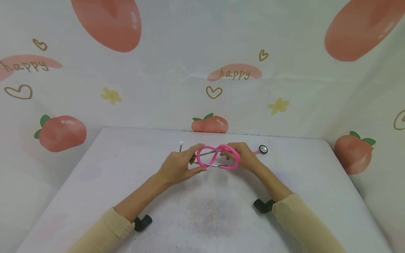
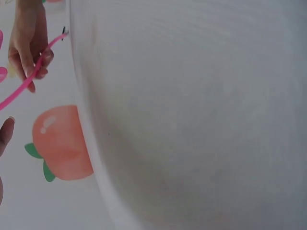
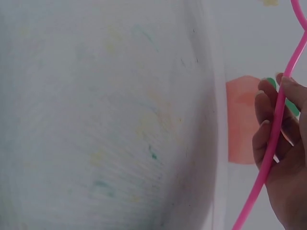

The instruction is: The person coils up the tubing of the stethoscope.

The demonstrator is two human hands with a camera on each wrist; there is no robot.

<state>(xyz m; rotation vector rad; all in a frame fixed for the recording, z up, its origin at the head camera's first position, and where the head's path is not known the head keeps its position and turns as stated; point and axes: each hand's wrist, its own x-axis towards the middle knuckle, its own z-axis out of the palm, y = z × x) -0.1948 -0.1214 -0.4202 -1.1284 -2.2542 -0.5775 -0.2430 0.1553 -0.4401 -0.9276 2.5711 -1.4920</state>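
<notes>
A pink stethoscope (image 1: 237, 162) is held above the table, its tubing looped around the two metal ear tubes (image 1: 207, 153). My left hand (image 1: 177, 167) grips it at the left end of the loop, thumb below and fingers above. One white ear tip (image 1: 181, 143) sticks up beyond that hand. My right hand (image 1: 245, 156) holds the tubing on the right. In the right wrist view, the thumb and fingers pinch the pink tube (image 3: 271, 148), which runs across the palm. The round chest piece (image 1: 263, 149) hangs out past the right hand.
The white table (image 1: 202, 218) has faint stains near the front. Behind it hangs a white cloth (image 1: 171, 88) printed with peaches, hearts and flowers. Black devices (image 1: 143, 223) sit by both sleeves.
</notes>
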